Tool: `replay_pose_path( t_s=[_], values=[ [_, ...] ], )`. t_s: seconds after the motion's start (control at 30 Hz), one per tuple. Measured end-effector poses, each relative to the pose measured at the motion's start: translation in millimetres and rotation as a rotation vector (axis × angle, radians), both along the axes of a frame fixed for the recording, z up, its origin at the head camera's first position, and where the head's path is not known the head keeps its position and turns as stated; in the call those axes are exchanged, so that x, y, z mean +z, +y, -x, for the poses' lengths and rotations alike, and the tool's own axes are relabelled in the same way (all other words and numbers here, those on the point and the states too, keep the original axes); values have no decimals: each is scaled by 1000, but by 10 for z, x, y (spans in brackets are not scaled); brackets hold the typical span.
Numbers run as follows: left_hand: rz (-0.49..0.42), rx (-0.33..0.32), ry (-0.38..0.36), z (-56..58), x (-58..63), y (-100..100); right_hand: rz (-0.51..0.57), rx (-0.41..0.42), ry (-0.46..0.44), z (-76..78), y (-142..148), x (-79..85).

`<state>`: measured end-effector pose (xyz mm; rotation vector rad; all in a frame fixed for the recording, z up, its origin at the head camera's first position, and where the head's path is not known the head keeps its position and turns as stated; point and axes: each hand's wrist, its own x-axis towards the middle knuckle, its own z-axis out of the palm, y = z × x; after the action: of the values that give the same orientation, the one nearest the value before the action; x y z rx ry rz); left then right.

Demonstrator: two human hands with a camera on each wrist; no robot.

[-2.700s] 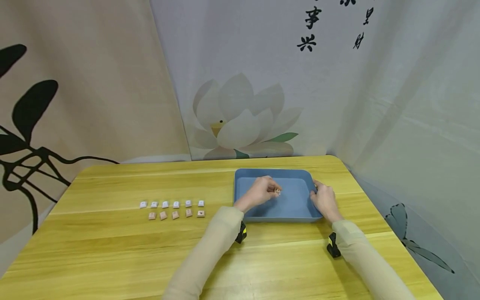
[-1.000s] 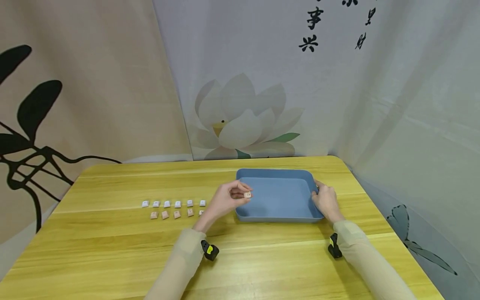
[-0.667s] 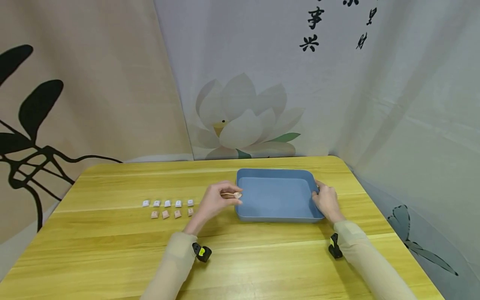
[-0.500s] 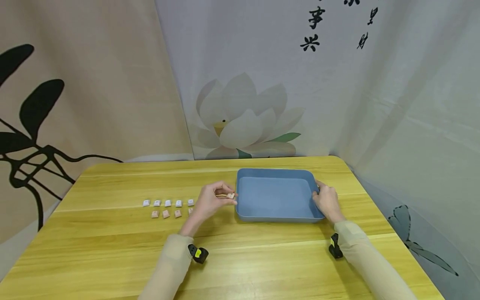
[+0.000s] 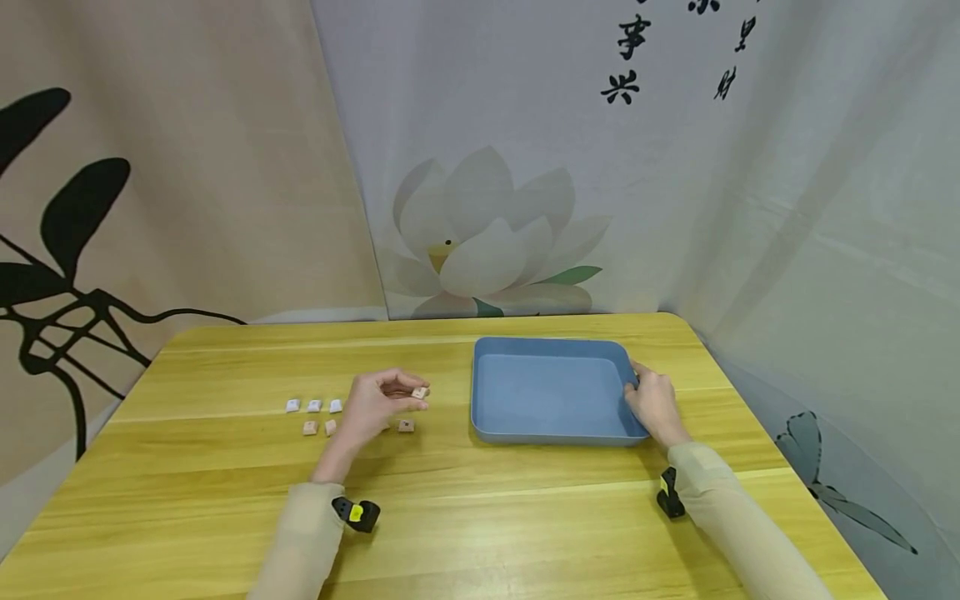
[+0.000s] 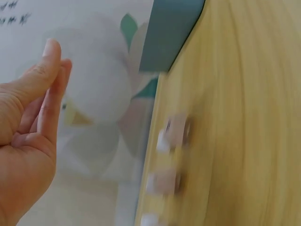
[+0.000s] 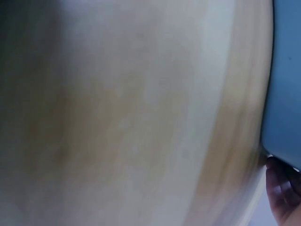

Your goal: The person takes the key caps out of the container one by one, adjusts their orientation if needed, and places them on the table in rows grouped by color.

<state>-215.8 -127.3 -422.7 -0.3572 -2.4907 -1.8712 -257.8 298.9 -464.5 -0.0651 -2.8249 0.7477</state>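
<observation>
My left hand (image 5: 372,402) pinches a small pale keycap (image 5: 420,392) between thumb and fingertips, above the table left of the tray. In the left wrist view the thumb and fingers of the left hand (image 6: 35,103) meet, and the keycap is hidden behind them. Below this hand lie two rows of keycaps: white ones at the back, such as a white keycap (image 5: 314,406), and pinkish ones in front, such as a pinkish keycap (image 5: 406,426). The hand covers part of both rows. My right hand (image 5: 652,402) grips the right side of a blue tray (image 5: 555,439).
The wooden table (image 5: 480,517) ends at the back against a printed curtain (image 5: 495,167). A black wrist camera (image 5: 358,513) is strapped to the left sleeve, and another black camera (image 5: 670,492) to the right one.
My left hand has carried the keycap from over the tray leftwards, out past its left rim to above the right end of the keycap rows. The right hand stays on the tray.
</observation>
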Motion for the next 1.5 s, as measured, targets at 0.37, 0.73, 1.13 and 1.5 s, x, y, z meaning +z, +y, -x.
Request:
replay_pose_path(
  t_s=[0.37,0.73,1.13,1.5],
  values=[
    [181,128,2,-123,-48,-768,15,1,-8,-6,-6,9],
    [379,228,-7,-260,-117,-1390,14,-8,-24,0,13,-6],
    [538,247,-138,-291,-240,-1637,14,2,-13,-4,12,-10],
    [580,232,-166,-250,-337,-1683,13,5,-1,-2,1,-10]
  ],
)
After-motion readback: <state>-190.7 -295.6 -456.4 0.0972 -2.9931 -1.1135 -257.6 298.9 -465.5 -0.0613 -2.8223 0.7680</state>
